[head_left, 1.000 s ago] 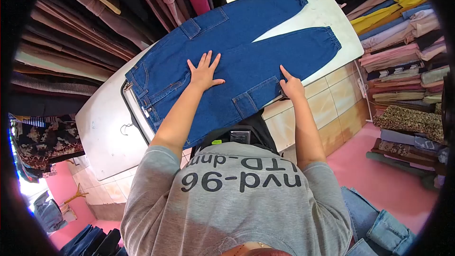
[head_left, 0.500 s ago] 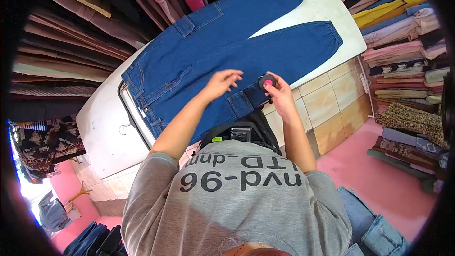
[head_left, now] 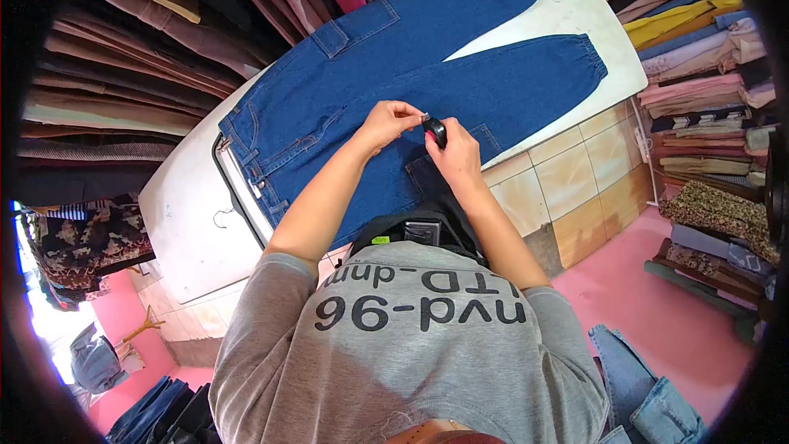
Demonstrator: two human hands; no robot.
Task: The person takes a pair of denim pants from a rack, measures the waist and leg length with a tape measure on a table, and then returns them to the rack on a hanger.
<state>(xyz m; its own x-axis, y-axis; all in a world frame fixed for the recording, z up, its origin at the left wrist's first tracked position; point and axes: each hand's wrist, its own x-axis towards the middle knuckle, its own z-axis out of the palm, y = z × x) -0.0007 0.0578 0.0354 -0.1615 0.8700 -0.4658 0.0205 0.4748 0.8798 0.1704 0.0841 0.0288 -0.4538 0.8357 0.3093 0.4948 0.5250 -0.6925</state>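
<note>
My right hand (head_left: 457,154) grips a small round black tape measure (head_left: 436,131) that has a pink centre. At its near end, my left hand (head_left: 388,125) pinches the tape's small light tip between thumb and fingertips. Both hands are close together above blue denim cargo jeans (head_left: 362,74). The jeans lie spread out, waistband toward the left and elasticated cuffs toward the upper right. My right forearm and hand cover part of the near leg by its cargo pocket (head_left: 424,174).
Beneath the jeans is a white table (head_left: 185,234). A dark hanger (head_left: 234,189) lies by the waistband. Hanging trousers (head_left: 140,74) crowd the left and back. Folded clothes (head_left: 699,127) are stacked at right. Light denim (head_left: 641,386) sits at lower right.
My hands have come together. The right hand moved left and turned the tape measure on edge, and my left fingers closed on its tip. The view shifted slightly.
</note>
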